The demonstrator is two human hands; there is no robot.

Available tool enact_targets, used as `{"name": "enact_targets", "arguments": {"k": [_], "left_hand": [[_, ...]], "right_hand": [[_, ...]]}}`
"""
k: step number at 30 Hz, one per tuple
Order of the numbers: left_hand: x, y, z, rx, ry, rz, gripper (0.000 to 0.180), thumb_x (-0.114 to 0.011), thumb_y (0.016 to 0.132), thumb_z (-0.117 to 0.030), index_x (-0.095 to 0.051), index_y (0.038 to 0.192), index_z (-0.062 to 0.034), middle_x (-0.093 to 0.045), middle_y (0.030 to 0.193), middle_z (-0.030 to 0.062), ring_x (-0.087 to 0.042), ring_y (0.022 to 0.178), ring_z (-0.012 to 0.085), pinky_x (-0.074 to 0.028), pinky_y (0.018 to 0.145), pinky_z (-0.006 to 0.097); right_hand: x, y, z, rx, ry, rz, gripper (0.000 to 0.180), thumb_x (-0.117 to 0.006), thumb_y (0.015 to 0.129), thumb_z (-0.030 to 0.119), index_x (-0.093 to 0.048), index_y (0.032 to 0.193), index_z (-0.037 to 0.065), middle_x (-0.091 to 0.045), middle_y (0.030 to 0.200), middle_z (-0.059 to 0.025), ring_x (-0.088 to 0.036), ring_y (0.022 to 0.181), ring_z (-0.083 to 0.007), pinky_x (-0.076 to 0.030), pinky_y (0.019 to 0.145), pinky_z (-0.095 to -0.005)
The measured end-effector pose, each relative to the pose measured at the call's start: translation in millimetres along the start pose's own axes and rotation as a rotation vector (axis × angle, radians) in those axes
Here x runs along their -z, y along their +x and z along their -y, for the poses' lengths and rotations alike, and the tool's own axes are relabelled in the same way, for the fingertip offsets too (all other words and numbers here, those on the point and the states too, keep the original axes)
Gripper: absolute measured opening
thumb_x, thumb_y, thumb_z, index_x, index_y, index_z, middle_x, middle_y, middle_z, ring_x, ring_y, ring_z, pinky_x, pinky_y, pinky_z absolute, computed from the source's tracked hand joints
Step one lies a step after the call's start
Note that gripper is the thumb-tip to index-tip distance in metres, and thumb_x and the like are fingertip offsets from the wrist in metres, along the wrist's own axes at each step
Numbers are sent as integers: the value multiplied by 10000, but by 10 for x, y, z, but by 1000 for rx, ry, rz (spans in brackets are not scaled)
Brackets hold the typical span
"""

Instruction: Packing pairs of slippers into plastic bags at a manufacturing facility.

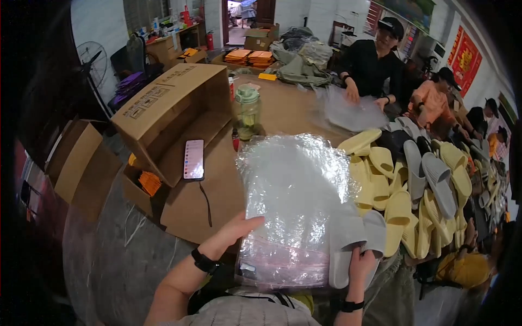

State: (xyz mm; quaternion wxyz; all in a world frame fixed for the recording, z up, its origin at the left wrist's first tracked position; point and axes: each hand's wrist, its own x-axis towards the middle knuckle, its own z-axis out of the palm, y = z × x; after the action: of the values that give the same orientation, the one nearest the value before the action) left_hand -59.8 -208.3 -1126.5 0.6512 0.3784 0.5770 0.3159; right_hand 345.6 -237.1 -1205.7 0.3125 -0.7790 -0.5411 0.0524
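Observation:
A thick stack of clear plastic bags (288,201) lies before me on the table, shiny and crinkled, with a pinkish band near its lower end. At its left edge my left hand (232,232) pinches the bags, thumb on top and the other fingers hidden. My right hand (362,265) is closed around a pair of light grey slippers (346,237), which rest against the right side of the stack. Just beyond them, yellow slippers (398,214) and more grey slippers (438,176) lie in a heap.
A lit phone (193,159) with a cord lies on the cardboard beside an open carton (168,100). A green-lidded bottle (247,111) stands behind the bags. Across the table, a person in black (375,68) handles clear bags (348,111); other people sit farther right.

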Motion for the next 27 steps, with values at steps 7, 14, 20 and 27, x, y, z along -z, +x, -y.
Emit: {"name": "enact_targets", "arguments": {"k": [7,14,20,27], "left_hand": [[-203,68,-118,-185,-25,-70,629,-723,859,-271,-433,1346,0,-584,832,12,-486,632,78,-382,479,260],[35,895,479,-365,-107,-132,567,-729,787,-132,-498,1278,32,-638,853,71,-606,737,147,-496,603,306],[447,978,-247,-309,-128,-88,502,-717,719,-52,-567,1186,56,-674,975,112,-642,827,189,-527,726,313],[539,1191,-17,-447,538,-395,1062,-824,705,-218,-172,1504,39,-334,1485,299,-384,1367,353,-317,1124,426]], "right_hand": [[-88,-48,-107,64,40,-91,287,-682,842,211,-619,833,-69,-610,711,-240,-597,664,-416,-445,603,-481],[-166,-111,98,-51,81,-53,303,-660,869,225,-608,812,-68,-612,699,-231,-599,658,-408,-450,601,-471],[-296,-95,698,-126,33,104,408,-655,879,347,-634,846,-59,-648,745,-242,-625,710,-443,-494,651,-482],[-255,15,797,-36,239,75,299,-656,900,236,-617,809,-46,-600,641,-179,-607,606,-338,-459,580,-436]]}}
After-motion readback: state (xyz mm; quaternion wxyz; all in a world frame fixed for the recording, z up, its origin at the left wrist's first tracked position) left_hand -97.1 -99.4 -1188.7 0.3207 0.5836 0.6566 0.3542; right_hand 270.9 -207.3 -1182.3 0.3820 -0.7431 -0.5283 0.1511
